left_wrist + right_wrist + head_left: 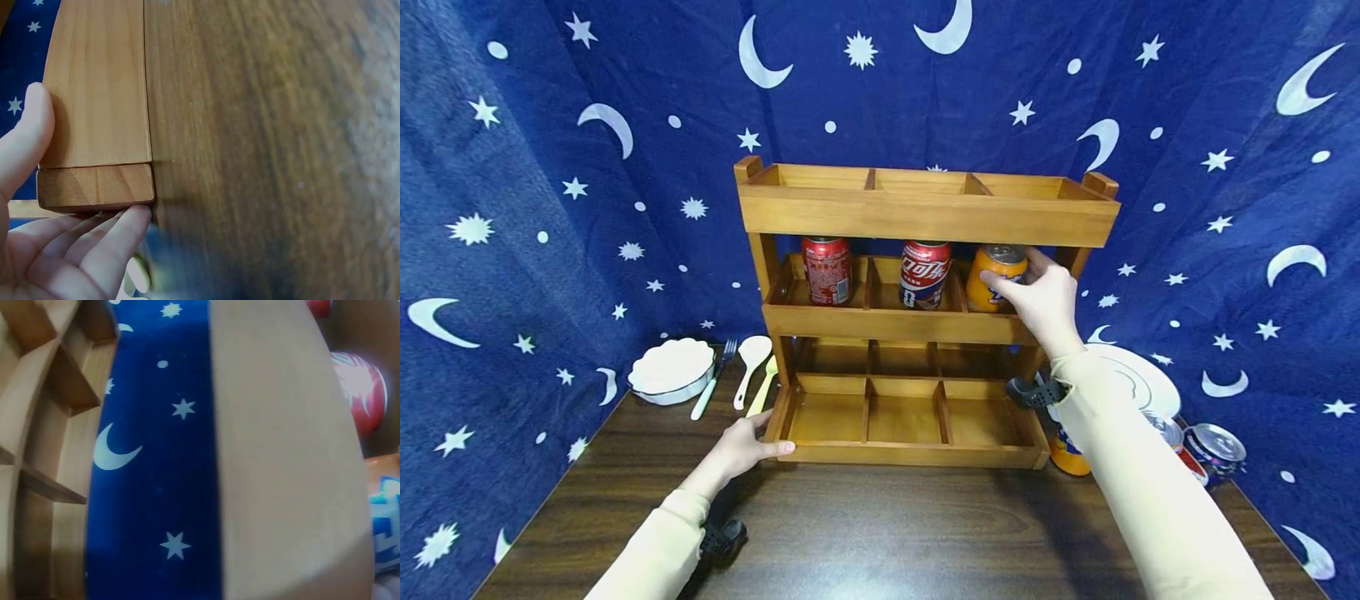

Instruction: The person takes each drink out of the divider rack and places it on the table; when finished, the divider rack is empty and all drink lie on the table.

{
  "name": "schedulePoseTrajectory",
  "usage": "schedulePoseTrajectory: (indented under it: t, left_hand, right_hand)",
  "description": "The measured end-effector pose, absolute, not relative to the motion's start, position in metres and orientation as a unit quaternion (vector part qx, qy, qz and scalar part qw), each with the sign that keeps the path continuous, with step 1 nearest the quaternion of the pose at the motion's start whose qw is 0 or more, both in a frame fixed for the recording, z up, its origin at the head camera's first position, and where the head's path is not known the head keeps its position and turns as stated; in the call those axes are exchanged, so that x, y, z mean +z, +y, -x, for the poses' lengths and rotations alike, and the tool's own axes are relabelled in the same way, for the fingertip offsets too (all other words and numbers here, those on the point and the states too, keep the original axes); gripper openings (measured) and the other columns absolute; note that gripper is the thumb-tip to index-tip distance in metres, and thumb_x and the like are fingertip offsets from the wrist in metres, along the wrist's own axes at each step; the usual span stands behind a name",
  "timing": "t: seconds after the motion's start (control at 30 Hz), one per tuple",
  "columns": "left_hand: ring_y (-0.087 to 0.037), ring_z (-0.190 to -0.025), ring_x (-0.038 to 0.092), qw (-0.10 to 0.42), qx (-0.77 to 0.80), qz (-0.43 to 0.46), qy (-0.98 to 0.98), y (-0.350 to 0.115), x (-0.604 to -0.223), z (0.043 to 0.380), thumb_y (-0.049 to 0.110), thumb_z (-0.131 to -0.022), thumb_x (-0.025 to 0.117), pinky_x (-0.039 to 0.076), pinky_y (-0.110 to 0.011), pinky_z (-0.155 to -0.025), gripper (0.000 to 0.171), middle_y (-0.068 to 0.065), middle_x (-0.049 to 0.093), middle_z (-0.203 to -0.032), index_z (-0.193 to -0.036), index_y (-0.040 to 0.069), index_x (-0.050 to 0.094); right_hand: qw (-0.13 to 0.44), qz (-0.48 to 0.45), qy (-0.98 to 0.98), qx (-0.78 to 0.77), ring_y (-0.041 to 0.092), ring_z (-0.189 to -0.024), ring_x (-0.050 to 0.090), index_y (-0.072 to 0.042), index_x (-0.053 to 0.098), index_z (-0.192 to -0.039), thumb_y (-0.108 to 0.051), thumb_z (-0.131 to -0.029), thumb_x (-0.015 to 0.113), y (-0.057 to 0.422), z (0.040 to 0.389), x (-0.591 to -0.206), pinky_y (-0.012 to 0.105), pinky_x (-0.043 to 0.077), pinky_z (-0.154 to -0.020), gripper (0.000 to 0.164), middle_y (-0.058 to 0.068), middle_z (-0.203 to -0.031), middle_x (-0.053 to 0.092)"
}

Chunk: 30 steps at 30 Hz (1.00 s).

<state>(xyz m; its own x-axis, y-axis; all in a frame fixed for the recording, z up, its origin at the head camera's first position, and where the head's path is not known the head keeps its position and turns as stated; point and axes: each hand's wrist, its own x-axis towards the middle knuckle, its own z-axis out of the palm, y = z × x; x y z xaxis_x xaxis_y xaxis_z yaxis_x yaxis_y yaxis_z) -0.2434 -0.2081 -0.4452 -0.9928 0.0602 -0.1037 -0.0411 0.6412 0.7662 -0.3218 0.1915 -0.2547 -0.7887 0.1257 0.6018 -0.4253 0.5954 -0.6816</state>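
A three-tier wooden rack (925, 218) stands on the table. My left hand (737, 450) grips its lower left front corner, the thumb on the front side and the fingers along the end board (97, 185). In the right compartment of the middle tier is an orange soda can (980, 290), held between the thumb and fingers of my right hand (1051, 307). Its blue lettering shows at the edge of the right wrist view. Two red cola cans stand upright in the same tier, one in the left compartment (827, 275) and one in the centre (925, 279).
Left of the rack are a white scalloped dish (672, 367), a fork (706, 396), a white spoon (752, 354) and a yellow utensil (763, 387). At the right, partly behind my sleeve, are white plates (1138, 379) and several cans (1216, 446). A blue star-patterned cloth (662, 167) hangs behind.
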Motion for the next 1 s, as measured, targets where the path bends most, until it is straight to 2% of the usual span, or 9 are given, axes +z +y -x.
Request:
schedulePoseTrajectory:
  t: [0.13, 0.27, 0.37, 0.43, 0.7, 0.87, 1.0]
  left_hand:
    - [-0.038, -0.114, 0.046, 0.056, 0.424, -0.010, 0.904, -0.208, -0.446, 0.243, 0.044, -0.064, 0.073, 0.036, -0.052, -0.092, 0.089, -0.025, 0.049, -0.124, -0.132, -0.002, 0.036]
    - [-0.034, -0.106, 0.053, 0.056, 0.415, -0.012, 0.908, -0.209, -0.446, 0.243, 0.046, -0.064, 0.073, 0.043, -0.046, -0.086, 0.091, -0.025, 0.052, -0.120, -0.132, -0.001, 0.036]
    - [-0.032, -0.103, 0.056, 0.059, 0.410, -0.012, 0.910, -0.209, -0.447, 0.243, 0.049, -0.063, 0.072, 0.047, -0.042, -0.080, 0.093, -0.024, 0.054, -0.117, -0.132, -0.001, 0.036]
    - [-0.033, -0.104, 0.055, 0.061, 0.412, -0.012, 0.909, -0.209, -0.447, 0.243, 0.049, -0.063, 0.071, 0.047, -0.043, -0.080, 0.093, -0.024, 0.054, -0.118, -0.133, -0.001, 0.035]
    - [-0.032, -0.104, 0.055, 0.056, 0.421, -0.019, 0.905, -0.209, -0.448, 0.244, 0.047, -0.064, 0.072, 0.046, -0.042, -0.082, 0.092, -0.024, 0.055, -0.116, -0.132, -0.003, 0.035]
    - [-0.032, -0.105, 0.055, 0.059, 0.431, -0.023, 0.900, -0.209, -0.447, 0.244, 0.043, -0.066, 0.072, 0.046, -0.042, -0.083, 0.090, -0.024, 0.054, -0.117, -0.132, -0.005, 0.034]
    - [-0.033, -0.105, 0.054, 0.061, 0.424, -0.020, 0.904, -0.208, -0.446, 0.244, 0.042, -0.067, 0.072, 0.045, -0.044, -0.084, 0.088, -0.024, 0.054, -0.117, -0.132, -0.004, 0.034]
  right_hand:
    - [0.343, -0.120, -0.784, 0.504, 0.000, -0.089, 0.061, -0.018, 0.056, -0.116, -0.030, -0.066, 0.076, 0.194, 0.310, -0.265, 0.010, 0.046, -0.072, 0.055, 0.004, -0.109, 0.064]
    - [0.386, -0.140, -0.740, 0.533, 0.004, -0.100, 0.059, -0.017, 0.055, -0.118, -0.019, -0.064, 0.078, 0.195, 0.294, -0.268, 0.014, 0.045, -0.081, 0.058, 0.004, -0.113, 0.062]
    - [0.413, -0.176, -0.708, 0.545, 0.011, -0.103, 0.058, -0.012, 0.055, -0.118, -0.010, -0.064, 0.076, 0.194, 0.280, -0.265, 0.018, 0.045, -0.084, 0.058, 0.007, -0.113, 0.061]
    - [0.423, -0.197, -0.683, 0.561, 0.015, -0.104, 0.057, -0.008, 0.054, -0.119, -0.003, -0.065, 0.075, 0.193, 0.271, -0.261, 0.019, 0.045, -0.086, 0.058, 0.009, -0.115, 0.060]
    - [0.466, -0.217, -0.626, 0.586, 0.018, -0.102, 0.058, 0.000, 0.053, -0.118, 0.008, -0.061, 0.073, 0.200, 0.244, -0.253, 0.020, 0.045, -0.085, 0.060, 0.013, -0.113, 0.059]
    - [0.450, -0.245, -0.588, 0.626, 0.019, -0.102, 0.058, 0.005, 0.052, -0.117, 0.016, -0.060, 0.069, 0.211, 0.224, -0.248, 0.020, 0.046, -0.084, 0.061, 0.016, -0.114, 0.059]
    - [0.403, -0.265, -0.585, 0.653, 0.018, -0.097, 0.061, 0.011, 0.051, -0.115, 0.020, -0.061, 0.065, 0.227, 0.210, -0.251, 0.020, 0.048, -0.081, 0.057, 0.016, -0.111, 0.061]
